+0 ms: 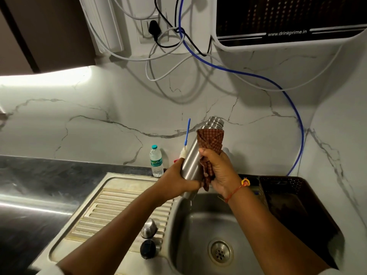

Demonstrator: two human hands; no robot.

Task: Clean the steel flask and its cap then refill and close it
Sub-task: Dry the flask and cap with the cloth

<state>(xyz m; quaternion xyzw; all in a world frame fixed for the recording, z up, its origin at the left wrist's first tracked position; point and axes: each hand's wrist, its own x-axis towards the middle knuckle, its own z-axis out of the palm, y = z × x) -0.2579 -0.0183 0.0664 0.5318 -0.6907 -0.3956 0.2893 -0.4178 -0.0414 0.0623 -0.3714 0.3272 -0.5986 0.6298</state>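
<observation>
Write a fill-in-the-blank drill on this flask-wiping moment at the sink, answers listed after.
1. The right hand wraps a brown checked ____ around the upper part of the steel flask.
2. The left hand holds the flask's lower body in its grip, above the steel ____.
3. The bottle brush standing behind the flask has a ____ handle.

Missing words: cloth; sink; blue.
</observation>
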